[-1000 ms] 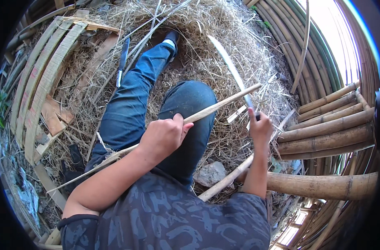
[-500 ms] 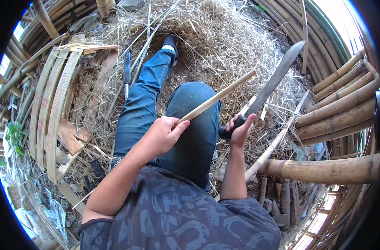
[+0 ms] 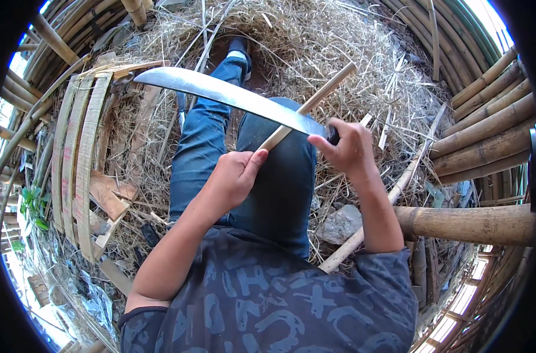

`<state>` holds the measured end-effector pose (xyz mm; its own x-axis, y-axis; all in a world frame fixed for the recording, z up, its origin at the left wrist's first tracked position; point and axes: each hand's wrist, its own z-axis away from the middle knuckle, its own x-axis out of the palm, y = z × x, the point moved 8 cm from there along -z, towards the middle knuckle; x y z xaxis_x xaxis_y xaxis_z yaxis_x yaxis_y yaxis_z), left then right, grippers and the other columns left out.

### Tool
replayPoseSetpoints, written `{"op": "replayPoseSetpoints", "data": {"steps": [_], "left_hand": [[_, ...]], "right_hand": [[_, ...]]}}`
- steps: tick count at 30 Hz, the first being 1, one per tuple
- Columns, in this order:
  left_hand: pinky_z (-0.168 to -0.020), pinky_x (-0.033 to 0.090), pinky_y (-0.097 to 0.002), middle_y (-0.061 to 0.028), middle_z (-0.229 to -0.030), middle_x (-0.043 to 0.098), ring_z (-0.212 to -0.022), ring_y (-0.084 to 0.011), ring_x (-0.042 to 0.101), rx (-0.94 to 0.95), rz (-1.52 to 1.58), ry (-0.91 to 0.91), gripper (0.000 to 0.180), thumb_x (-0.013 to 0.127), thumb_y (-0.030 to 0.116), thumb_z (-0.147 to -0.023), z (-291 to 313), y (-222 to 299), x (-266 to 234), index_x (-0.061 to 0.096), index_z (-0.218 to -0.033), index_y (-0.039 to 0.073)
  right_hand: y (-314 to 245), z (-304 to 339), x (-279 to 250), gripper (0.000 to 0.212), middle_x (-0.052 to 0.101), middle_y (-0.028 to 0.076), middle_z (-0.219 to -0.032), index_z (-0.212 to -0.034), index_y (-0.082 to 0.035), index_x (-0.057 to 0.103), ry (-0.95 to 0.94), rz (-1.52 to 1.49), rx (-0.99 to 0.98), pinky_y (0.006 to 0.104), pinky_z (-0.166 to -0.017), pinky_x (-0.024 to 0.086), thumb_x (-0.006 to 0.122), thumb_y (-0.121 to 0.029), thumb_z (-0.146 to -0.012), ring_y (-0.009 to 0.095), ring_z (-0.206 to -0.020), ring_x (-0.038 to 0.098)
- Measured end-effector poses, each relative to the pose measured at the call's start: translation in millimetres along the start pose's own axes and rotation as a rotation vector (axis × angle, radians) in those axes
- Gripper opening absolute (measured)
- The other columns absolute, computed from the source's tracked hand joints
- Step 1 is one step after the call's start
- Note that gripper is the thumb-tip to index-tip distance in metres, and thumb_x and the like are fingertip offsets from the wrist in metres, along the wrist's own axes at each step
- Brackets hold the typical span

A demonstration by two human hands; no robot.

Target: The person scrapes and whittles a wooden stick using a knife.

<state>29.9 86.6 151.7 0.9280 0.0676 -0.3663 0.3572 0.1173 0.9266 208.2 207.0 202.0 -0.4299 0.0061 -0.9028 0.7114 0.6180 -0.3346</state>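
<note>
My left hand (image 3: pixel 237 176) is closed round the lower end of a pale bamboo strip (image 3: pixel 328 89), which slants up and to the right over my bent knee. In my right hand (image 3: pixel 351 144) is the dark handle of a machete (image 3: pixel 221 94). Its long curved blade points to the left and lies across the strip, its tip over the straw beyond my outstretched leg. Whether the edge touches the strip I cannot tell. Part of a knife (image 3: pixel 181 112) shows beside my outstretched leg, partly behind the machete blade.
Curved wooden slats (image 3: pixel 74 159) form a frame at the left. Straw (image 3: pixel 321 35) covers the ground around my legs. To the right, a thick bamboo pole (image 3: pixel 468 225) juts in near my forearm, with a grey stone (image 3: pixel 341 225) beside it. Stacked bamboo poles (image 3: pixel 485 141) wall the right side.
The machete has swung from upright at the right to lying leftward across the bamboo strip. My right hand has risen and turned over. My left hand keeps its grip, shifted slightly.
</note>
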Motion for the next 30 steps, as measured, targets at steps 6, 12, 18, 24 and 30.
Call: {"op": "replayPoseSetpoints", "data": {"steps": [6,12,18,24,30], "left_hand": [[-0.047,0.027,-0.0325,-0.0016,-0.056,0.028,-0.055,-0.0088,0.028,-0.016,0.010,-0.004,0.051,0.047,0.034,-0.103,-2.4,2.0,0.7,0.046,-0.067,-0.003],[-0.046,0.027,-0.0314,0.0003,-0.054,0.031,-0.053,-0.0075,0.028,-0.070,0.032,0.028,0.052,0.048,0.036,-0.102,5.9,-7.8,-8.4,0.046,-0.064,0.000],[-0.045,0.026,-0.0275,0.0066,-0.055,0.036,-0.053,-0.0039,0.030,-0.168,0.182,-0.085,0.052,0.049,0.038,-0.101,4.1,-21.7,6.1,0.050,-0.062,0.004],[-0.041,0.023,-0.0228,0.0081,-0.050,0.040,-0.044,-0.0028,0.032,-0.332,0.279,-0.198,0.050,0.050,0.040,-0.101,8.0,-15.6,7.0,0.058,-0.064,0.007],[-0.039,0.021,-0.0219,0.0088,-0.049,0.035,-0.041,-0.0025,0.028,-0.510,0.342,-0.305,0.052,0.049,0.043,-0.100,6.4,-31.0,6.8,0.053,-0.060,0.010]], "right_hand": [[13.6,-8.8,-2.4,0.079,0.054,0.012,-0.052,-0.063,-0.005,0.055,0.023,0.109,-0.109,0.0408,-0.049,0.046,0.050,-0.084,-0.073,0.033,-0.051,0.060],[149.3,-11.2,-44.0,0.080,0.058,0.013,-0.055,-0.063,-0.004,0.060,0.145,0.116,0.359,0.0380,-0.050,0.048,0.044,-0.080,-0.081,0.024,-0.051,0.060],[216.5,64.0,-96.8,0.082,0.057,0.011,-0.055,-0.078,0.002,0.070,0.305,0.081,0.594,0.0421,-0.059,0.047,0.042,-0.074,-0.087,0.024,-0.053,0.058],[109.7,65.6,-20.9,0.063,0.048,-0.001,-0.049,-0.074,-0.004,0.066,0.278,-0.471,0.437,0.0249,-0.041,0.036,0.052,-0.064,-0.090,0.010,-0.043,0.050],[-1.4,11.0,-12.7,0.064,0.052,0.011,-0.050,-0.067,-0.003,0.060,-0.009,-0.200,0.169,0.0394,-0.049,0.044,0.065,-0.066,-0.078,0.028,-0.050,0.060]]}}
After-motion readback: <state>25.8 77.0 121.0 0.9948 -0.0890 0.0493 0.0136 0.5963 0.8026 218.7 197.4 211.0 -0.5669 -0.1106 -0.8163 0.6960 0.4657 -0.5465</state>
